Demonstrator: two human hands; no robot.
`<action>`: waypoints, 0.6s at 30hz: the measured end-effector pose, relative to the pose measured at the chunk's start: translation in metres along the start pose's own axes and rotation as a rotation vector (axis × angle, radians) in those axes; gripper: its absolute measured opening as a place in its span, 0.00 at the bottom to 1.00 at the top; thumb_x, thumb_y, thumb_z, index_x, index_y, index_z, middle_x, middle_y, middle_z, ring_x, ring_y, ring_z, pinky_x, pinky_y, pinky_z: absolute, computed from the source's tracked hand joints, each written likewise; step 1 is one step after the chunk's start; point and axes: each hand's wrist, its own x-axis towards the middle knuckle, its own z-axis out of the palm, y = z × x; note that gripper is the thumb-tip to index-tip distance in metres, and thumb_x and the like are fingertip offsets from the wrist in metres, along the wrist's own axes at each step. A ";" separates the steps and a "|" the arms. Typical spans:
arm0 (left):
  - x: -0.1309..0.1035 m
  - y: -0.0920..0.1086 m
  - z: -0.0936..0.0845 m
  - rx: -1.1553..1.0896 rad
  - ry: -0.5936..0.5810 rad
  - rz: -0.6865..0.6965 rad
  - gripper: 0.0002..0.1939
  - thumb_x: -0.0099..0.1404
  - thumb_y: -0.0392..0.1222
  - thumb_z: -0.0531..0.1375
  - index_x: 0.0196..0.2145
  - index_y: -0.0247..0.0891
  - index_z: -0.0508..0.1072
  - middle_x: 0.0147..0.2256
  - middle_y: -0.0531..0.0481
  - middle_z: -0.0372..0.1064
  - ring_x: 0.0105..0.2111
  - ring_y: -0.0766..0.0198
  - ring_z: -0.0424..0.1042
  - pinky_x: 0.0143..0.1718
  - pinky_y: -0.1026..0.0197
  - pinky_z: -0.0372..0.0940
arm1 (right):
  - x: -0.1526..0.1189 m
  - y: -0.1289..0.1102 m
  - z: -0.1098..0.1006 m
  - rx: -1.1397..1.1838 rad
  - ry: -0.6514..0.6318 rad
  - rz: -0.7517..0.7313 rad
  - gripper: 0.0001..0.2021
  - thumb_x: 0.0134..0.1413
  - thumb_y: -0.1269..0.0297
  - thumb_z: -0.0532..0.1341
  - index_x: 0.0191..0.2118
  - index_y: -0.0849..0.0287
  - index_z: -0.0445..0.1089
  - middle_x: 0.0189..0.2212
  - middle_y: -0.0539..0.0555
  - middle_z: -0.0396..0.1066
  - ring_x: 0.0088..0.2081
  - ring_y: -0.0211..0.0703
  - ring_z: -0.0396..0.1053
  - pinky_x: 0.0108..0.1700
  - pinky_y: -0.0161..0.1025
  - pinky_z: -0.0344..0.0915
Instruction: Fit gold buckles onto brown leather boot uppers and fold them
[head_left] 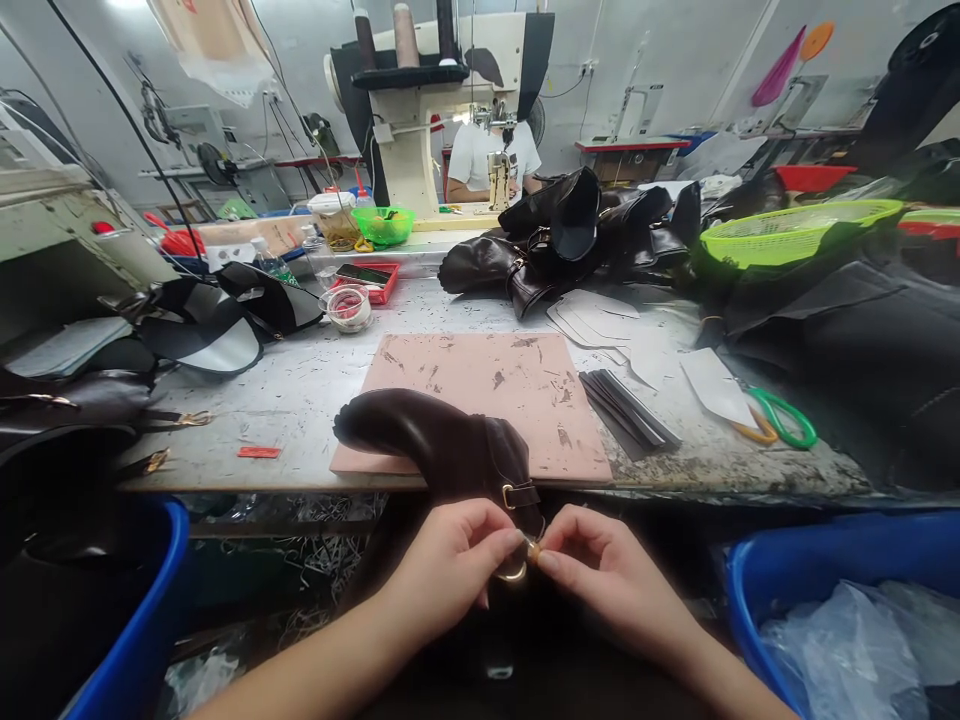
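A dark brown leather boot piece lies partly on a pink board and hangs over the table's front edge, a strap and small gold buckle on its side. Below that buckle, my left hand pinches a small gold-coloured metal piece at the strap's end. My right hand meets it there, thumb and forefinger closed on the same small hardware. The fingertips nearly touch and partly hide what lies between them.
Dark strips and green-handled scissors lie right of the board. Leather boot pieces are piled behind, near a sewing machine. Blue bins flank the table front. A person sits beyond.
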 end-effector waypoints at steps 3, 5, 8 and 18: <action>0.001 -0.002 0.000 0.000 -0.008 0.004 0.12 0.58 0.45 0.56 0.27 0.32 0.68 0.20 0.55 0.63 0.14 0.76 0.58 0.13 0.72 0.55 | 0.000 -0.003 0.000 -0.047 -0.004 -0.010 0.12 0.46 0.56 0.62 0.26 0.60 0.63 0.23 0.49 0.64 0.26 0.36 0.61 0.29 0.33 0.61; 0.001 -0.002 0.000 0.005 -0.012 0.002 0.12 0.58 0.45 0.56 0.27 0.32 0.68 0.20 0.55 0.63 0.14 0.76 0.57 0.13 0.73 0.55 | 0.000 -0.002 0.001 -0.032 -0.014 0.006 0.11 0.46 0.57 0.61 0.26 0.59 0.62 0.22 0.48 0.62 0.26 0.35 0.60 0.28 0.33 0.60; 0.001 0.000 -0.002 0.022 -0.035 0.006 0.10 0.57 0.44 0.56 0.26 0.32 0.67 0.21 0.54 0.64 0.15 0.75 0.58 0.13 0.73 0.55 | 0.000 0.002 0.003 0.037 0.009 0.013 0.12 0.44 0.59 0.63 0.27 0.58 0.60 0.22 0.47 0.61 0.26 0.35 0.60 0.28 0.32 0.60; 0.004 0.003 -0.007 -0.023 -0.149 -0.068 0.12 0.52 0.39 0.61 0.34 0.36 0.64 0.20 0.57 0.67 0.18 0.72 0.62 0.14 0.73 0.58 | 0.003 0.002 0.002 -0.156 0.020 -0.156 0.06 0.49 0.65 0.60 0.27 0.58 0.61 0.23 0.47 0.63 0.26 0.36 0.62 0.28 0.32 0.61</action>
